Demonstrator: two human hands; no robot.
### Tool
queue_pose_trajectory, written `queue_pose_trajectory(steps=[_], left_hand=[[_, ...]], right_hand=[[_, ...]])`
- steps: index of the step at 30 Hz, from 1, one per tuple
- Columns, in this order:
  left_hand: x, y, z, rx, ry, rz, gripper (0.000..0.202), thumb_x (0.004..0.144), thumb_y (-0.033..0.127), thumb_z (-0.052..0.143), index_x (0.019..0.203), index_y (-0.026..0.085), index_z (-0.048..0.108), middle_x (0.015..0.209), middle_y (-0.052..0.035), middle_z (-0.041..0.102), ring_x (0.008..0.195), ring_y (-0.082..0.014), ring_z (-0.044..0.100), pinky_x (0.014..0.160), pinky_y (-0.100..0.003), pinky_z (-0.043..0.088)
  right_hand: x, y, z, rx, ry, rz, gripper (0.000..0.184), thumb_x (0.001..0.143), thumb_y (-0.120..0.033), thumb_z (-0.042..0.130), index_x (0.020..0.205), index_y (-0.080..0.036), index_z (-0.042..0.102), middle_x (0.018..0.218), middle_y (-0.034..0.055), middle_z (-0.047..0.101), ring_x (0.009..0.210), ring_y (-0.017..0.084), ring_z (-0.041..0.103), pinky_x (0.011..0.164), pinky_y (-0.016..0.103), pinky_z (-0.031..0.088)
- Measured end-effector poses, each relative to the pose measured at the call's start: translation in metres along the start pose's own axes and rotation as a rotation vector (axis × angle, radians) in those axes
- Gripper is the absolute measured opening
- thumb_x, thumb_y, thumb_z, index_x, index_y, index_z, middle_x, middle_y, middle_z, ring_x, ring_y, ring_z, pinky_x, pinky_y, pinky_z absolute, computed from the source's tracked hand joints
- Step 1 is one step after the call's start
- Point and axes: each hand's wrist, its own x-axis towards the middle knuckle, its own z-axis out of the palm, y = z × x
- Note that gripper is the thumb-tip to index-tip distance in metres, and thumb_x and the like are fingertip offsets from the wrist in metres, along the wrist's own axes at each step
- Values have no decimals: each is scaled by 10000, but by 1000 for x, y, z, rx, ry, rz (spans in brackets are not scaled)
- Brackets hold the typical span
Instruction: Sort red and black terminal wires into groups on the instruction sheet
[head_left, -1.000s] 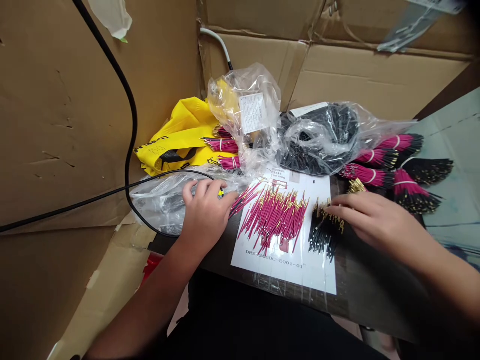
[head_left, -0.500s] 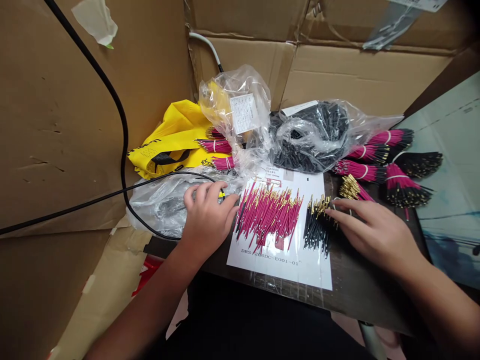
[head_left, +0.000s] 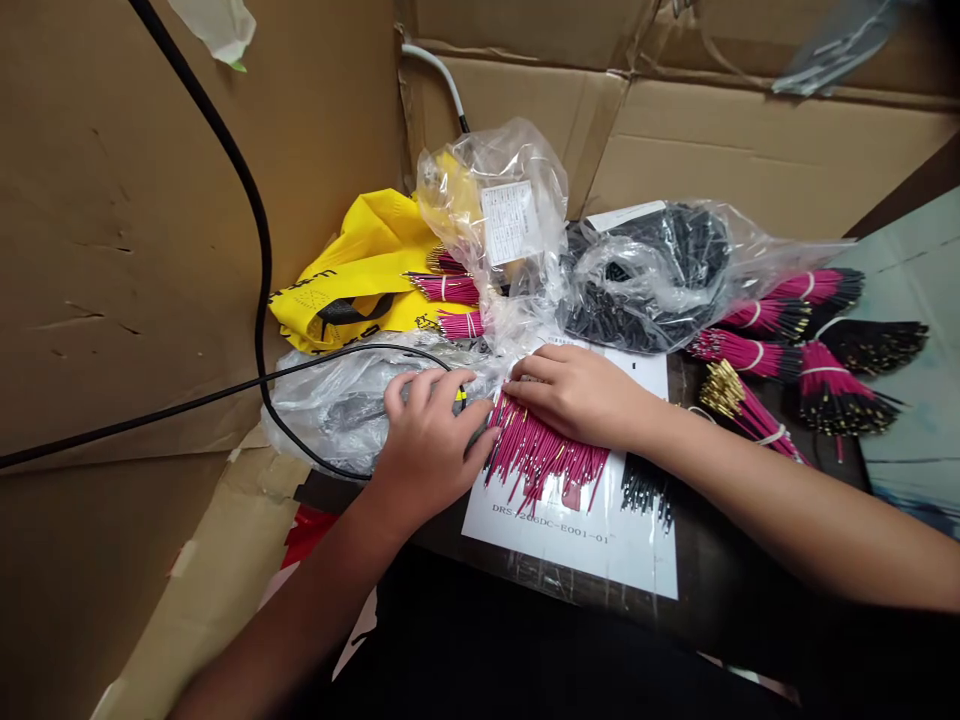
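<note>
My left hand is curled over a dark corded object, partly showing between thumb and forefinger beside a yellow band. My right hand reaches across the sheet, its fingertips pressed together at the upper left of the loose pink wires. What those fingertips pinch, if anything, is hidden. The pink wires lie side by side on a printed white sheet, their upper ends mostly covered by my right hand. Short black wires lie to their right, partly beneath my right forearm.
Tied pink-and-black wire bundles and a gold-tipped bundle lie at right. Clear bags with black wires and a label stand behind. A yellow bag, black cable and cardboard wall are at left.
My right hand has moved left from the black wires to the upper ends of the pink wires. My left hand stays over the corded object. The view has shifted slightly.
</note>
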Motion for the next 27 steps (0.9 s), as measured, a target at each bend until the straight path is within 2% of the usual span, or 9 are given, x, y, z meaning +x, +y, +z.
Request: queue_pose_trajectory(steps=[5,19,27], left_hand=[[1,-4,3,-46,-19,-32,181,969,345,589,1063,279,729,1352,-81,618,1226,-334,509,1077,-592,313],[0,-6,4,-88,-17,-47,163,950,275,583,1047,267,714,1338,-80,627,1223,-323,524,1073,-581,312],[-1,-3,2,-103,-27,-43,189,920,341,616,1067,252,694,1348,-99,615,1224,-335,516,1085,-596,299]], right_hand=[[-5,3,-1,9,41,-2,314,1050,-234,462,1112,-119,747,988,128,698,898,227,580,778,362,459],[-14,13,2,74,99,-125,274,1026,-264,525,1175,-147,723,1055,125,702,894,213,604,789,369,491],[-19,14,1,155,117,-130,220,1024,-252,535,1071,-156,727,1044,109,722,924,211,633,802,371,507]])
